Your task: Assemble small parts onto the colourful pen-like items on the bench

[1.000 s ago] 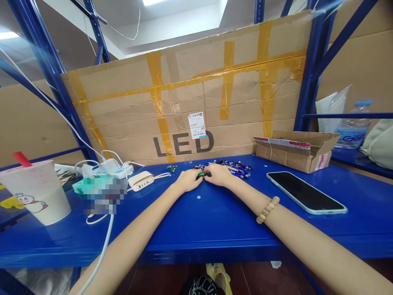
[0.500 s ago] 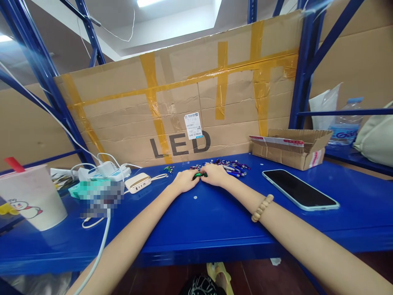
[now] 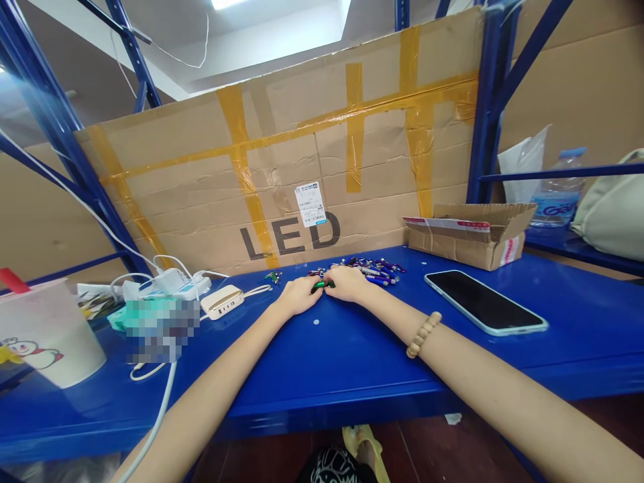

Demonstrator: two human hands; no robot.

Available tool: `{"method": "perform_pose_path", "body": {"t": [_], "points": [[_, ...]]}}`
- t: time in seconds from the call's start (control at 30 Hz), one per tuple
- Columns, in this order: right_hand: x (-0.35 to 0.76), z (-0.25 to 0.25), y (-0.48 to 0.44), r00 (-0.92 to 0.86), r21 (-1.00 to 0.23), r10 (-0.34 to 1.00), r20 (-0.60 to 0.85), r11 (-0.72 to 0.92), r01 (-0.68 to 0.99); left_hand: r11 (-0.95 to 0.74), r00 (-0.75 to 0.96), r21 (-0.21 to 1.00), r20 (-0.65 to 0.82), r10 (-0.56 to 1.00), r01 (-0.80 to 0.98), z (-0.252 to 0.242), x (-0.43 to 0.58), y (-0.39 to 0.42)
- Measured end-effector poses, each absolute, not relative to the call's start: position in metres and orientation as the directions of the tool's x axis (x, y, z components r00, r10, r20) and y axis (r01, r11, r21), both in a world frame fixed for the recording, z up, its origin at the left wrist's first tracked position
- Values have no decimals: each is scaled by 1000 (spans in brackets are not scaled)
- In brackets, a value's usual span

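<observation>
My left hand (image 3: 296, 295) and my right hand (image 3: 347, 283) rest close together on the blue shelf (image 3: 352, 362), both pinching a small green piece (image 3: 320, 285) between their fingertips. Just behind them lies a heap of small purple, blue and silver parts (image 3: 375, 266). A couple more small parts (image 3: 273, 276) lie to the left of the hands. My right wrist wears a beaded bracelet (image 3: 423, 334).
A phone (image 3: 484, 302) lies face up at the right, an open cardboard box (image 3: 470, 231) behind it. A white power bank (image 3: 222, 301), chargers and cables (image 3: 174, 282) and a lidded cup (image 3: 47, 332) stand at the left. A taped cardboard sheet (image 3: 282, 168) marked LED backs the shelf.
The view has shifted slightly to the right and up. Both hands stay together on the green piece, with only small finger movement.
</observation>
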State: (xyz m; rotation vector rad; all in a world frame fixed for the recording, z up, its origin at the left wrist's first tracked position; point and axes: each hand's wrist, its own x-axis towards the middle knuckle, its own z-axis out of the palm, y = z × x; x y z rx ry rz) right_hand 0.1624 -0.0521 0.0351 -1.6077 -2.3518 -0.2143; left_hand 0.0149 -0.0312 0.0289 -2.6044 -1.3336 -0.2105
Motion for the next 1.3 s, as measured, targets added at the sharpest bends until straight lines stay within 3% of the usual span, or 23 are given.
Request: {"method": "perform_pose_path", "body": {"t": [0.7, 1.3], "points": [[163, 40, -56, -304, -110, 897, 321, 354, 929, -552, 544, -42, 247, 802, 833, 26, 17, -27], [169, 23, -32, -234, -251, 858, 457, 377, 892, -531, 528, -75, 281, 801, 844, 24, 16, -30]]}}
